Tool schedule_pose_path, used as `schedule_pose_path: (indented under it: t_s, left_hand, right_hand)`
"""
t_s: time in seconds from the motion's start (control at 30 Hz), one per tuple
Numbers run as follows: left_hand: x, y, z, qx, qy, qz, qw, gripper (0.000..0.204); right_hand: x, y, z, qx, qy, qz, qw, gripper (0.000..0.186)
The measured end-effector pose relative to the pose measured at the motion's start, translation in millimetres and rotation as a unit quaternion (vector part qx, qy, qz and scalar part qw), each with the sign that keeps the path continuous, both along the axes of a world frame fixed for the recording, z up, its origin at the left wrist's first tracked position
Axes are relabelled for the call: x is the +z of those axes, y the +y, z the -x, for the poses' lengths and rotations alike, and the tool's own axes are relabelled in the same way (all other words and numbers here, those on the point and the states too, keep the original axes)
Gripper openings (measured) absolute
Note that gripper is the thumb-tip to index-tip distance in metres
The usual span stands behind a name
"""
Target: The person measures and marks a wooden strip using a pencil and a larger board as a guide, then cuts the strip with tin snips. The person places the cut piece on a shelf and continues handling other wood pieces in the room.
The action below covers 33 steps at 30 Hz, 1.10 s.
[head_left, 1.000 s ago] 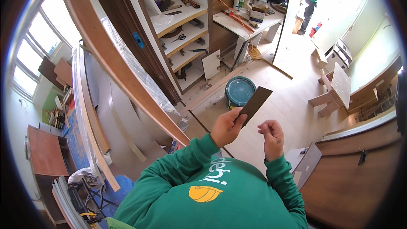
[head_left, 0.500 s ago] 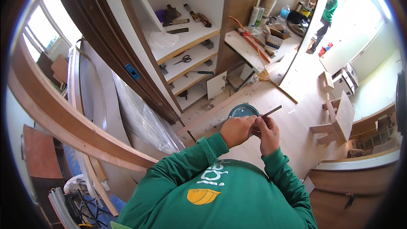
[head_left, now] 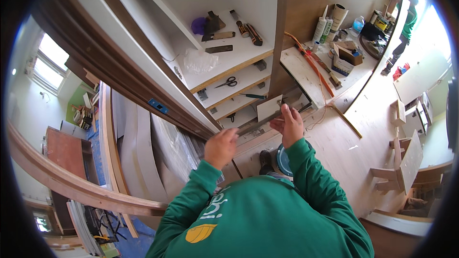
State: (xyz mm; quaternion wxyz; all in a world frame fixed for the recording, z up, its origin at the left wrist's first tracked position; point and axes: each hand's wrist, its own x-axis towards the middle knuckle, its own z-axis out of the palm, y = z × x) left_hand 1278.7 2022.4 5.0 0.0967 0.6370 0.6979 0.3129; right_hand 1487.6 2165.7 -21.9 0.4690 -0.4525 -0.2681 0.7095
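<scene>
My left hand (head_left: 221, 148) is in front of the cabinet, its fingers curled and slightly blurred. To its right and a little farther off, my right hand (head_left: 288, 126) is raised with thumb and fingers pinched together. A thin dark strip (head_left: 260, 123) spans the gap between my hands; the fingers of both close on its ends, though the left end is hard to make out against the cabinet base. Below my right hand is a round teal-lidded bucket (head_left: 284, 160), partly hidden by my sleeve.
Cabinet shelves (head_left: 234, 74) ahead hold scrapers, screwdrivers, scissors (head_left: 227, 82) and a hammer. A side bench (head_left: 299, 64) carries sealant tubes, a small box (head_left: 346, 59) and a red level. Plastic-wrapped panels (head_left: 174, 143) lean at left. A wooden stool (head_left: 399, 165) lies at right. Someone in green stands far right.
My hands have moved apart, the left one leftward, and the strip now stretches between them. My view has shifted left, bringing the shelves nearer the middle.
</scene>
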Motion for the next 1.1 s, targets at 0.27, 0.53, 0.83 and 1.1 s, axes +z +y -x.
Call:
schedule_pose_path:
  t_s: [0.27,0.53,0.83,1.1]
  left_hand:
    - [-41.1,72.3,61.6,0.121,0.103,-0.038,0.987,0.017]
    - [-62.7,129.1,116.0,0.135,0.18,0.021,0.974,0.015]
    - [-63.9,155.7,134.2,0.101,0.21,0.012,0.972,0.017]
    - [-59.2,164.2,135.5,0.09,0.225,0.012,0.97,0.017]
  right_hand:
    - [-39.1,158.7,69.7,0.011,0.014,0.006,1.0,0.063]
    - [-85.1,241.4,121.5,0.056,-0.004,0.018,0.998,0.08]
    - [-88.4,260.3,134.2,0.034,-0.071,-0.019,0.997,0.103]
    - [-94.5,269.3,138.2,0.028,-0.035,-0.033,0.998,0.089]
